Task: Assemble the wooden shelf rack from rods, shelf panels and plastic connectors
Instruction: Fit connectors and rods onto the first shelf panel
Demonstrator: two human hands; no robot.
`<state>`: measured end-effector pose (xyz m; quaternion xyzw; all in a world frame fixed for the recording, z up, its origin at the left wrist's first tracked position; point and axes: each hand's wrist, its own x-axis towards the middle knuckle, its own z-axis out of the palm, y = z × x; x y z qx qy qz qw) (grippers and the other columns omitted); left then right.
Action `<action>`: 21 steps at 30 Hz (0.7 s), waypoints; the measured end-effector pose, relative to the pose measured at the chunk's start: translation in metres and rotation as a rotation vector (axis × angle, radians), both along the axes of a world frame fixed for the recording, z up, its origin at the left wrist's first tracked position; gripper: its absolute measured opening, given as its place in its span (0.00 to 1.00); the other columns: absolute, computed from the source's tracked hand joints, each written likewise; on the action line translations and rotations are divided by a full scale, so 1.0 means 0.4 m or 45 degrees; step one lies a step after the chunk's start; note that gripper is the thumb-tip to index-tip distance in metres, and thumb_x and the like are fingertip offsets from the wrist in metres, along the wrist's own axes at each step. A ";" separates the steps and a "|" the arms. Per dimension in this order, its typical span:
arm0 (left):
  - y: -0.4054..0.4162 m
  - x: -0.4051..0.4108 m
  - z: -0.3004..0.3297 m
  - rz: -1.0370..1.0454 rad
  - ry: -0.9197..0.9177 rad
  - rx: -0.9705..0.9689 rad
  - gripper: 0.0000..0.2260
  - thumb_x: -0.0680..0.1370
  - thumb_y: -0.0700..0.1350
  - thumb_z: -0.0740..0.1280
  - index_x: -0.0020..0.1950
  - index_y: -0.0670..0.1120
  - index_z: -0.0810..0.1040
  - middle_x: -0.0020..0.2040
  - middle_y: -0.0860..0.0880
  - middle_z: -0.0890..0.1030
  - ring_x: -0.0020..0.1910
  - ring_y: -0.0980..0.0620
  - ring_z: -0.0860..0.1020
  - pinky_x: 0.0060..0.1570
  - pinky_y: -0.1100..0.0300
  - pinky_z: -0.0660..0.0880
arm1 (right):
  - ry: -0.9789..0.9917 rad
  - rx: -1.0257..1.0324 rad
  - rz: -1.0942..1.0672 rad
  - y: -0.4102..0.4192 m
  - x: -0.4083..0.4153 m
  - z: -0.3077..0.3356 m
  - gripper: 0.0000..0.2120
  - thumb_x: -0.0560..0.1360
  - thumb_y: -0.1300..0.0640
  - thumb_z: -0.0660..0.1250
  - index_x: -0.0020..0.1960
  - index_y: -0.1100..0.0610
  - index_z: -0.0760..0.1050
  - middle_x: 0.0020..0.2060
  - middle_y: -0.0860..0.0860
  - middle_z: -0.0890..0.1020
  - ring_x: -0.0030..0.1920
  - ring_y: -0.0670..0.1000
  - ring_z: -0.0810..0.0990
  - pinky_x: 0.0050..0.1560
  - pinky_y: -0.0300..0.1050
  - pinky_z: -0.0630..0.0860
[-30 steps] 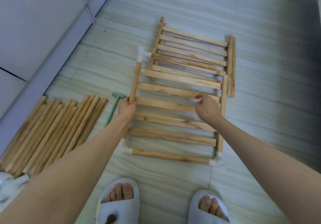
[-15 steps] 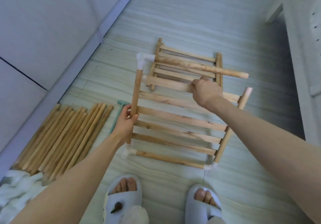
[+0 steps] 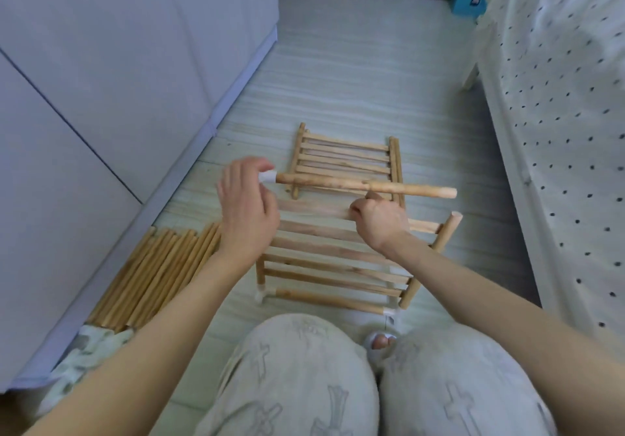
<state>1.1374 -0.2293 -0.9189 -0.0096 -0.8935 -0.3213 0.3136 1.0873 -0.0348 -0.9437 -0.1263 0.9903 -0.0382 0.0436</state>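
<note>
- Left hand (image 3: 245, 214) raised over the left side of the slatted shelf panel (image 3: 338, 253); its fingertips pinch the white plastic connector (image 3: 268, 176) capping the left end of a rod (image 3: 367, 186).
- That rod runs level from the connector across to the right; its far end is bare and free.
- Right hand (image 3: 380, 221) sits just below the rod's middle, fingers curled round the top slat of the panel, knuckles toward the camera.
- The panel is tilted up off the floor (image 3: 338, 74) between the two hands. Its near edge lies close to the knees (image 3: 338, 378), with white connectors at both near corners.
- Right side rod (image 3: 431, 261) of the frame slants up to a bare top end.
- Second slatted panel (image 3: 345, 160) lies flat on the floor beyond the hands.
- Spare rods (image 3: 159, 276) lie bundled side by side at the left, along the cabinet (image 3: 101, 80).
- Spotted bedding (image 3: 568, 97) at the right edge.
</note>
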 end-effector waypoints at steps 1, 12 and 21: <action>0.014 -0.003 0.008 -0.112 -0.051 -0.151 0.16 0.74 0.39 0.54 0.60 0.41 0.72 0.55 0.45 0.73 0.56 0.50 0.68 0.55 0.56 0.63 | -0.018 -0.022 0.001 0.003 0.013 0.004 0.14 0.78 0.61 0.56 0.59 0.55 0.77 0.56 0.56 0.77 0.52 0.61 0.78 0.44 0.47 0.70; 0.114 -0.051 0.033 -0.473 -0.705 -0.789 0.19 0.82 0.51 0.54 0.73 0.55 0.59 0.65 0.48 0.69 0.65 0.48 0.66 0.62 0.49 0.61 | -0.230 -0.969 -0.487 0.145 0.169 0.118 0.13 0.78 0.57 0.59 0.40 0.54 0.79 0.32 0.47 0.82 0.39 0.51 0.81 0.40 0.42 0.72; 0.157 -0.047 0.026 -0.510 -0.700 -0.680 0.17 0.82 0.51 0.53 0.71 0.57 0.66 0.64 0.50 0.73 0.62 0.48 0.70 0.57 0.52 0.61 | -0.636 -3.046 -1.310 0.325 0.208 0.239 0.08 0.77 0.58 0.64 0.51 0.61 0.69 0.50 0.62 0.70 0.53 0.56 0.74 0.50 0.50 0.76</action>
